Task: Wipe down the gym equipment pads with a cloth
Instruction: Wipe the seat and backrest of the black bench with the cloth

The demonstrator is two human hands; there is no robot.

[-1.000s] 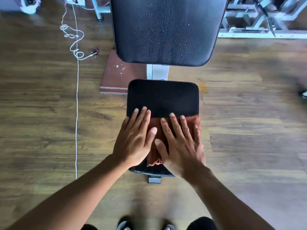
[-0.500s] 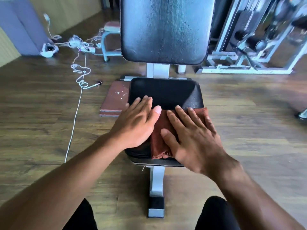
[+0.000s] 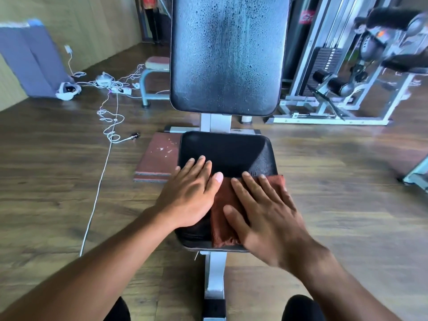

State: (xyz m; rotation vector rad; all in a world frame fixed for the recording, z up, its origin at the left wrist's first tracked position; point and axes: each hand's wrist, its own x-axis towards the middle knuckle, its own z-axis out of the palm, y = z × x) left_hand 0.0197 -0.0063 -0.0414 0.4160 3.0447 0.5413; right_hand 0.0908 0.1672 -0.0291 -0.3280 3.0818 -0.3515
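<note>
A black seat pad [image 3: 225, 150] of a gym bench lies in front of me. Behind it the black back pad [image 3: 228, 54] stands upright, speckled with droplets. A rust-red cloth [image 3: 221, 205] is spread over the near right part of the seat pad. My right hand [image 3: 266, 216] presses flat on the cloth with straight fingers. My left hand [image 3: 192, 193] lies flat on the left side of the seat pad, its thumb at the cloth's left edge.
The bench's grey frame [image 3: 215, 274] runs toward me between my knees. A reddish floor mat [image 3: 157, 158] lies left of the seat. White cables [image 3: 111, 126] trail across the wooden floor at left. A white weight machine [image 3: 335, 89] stands at the right rear.
The view has tilted up, showing more of the back pad and the room. Both hands stay flat on the seat pad with the cloth under the right hand.
</note>
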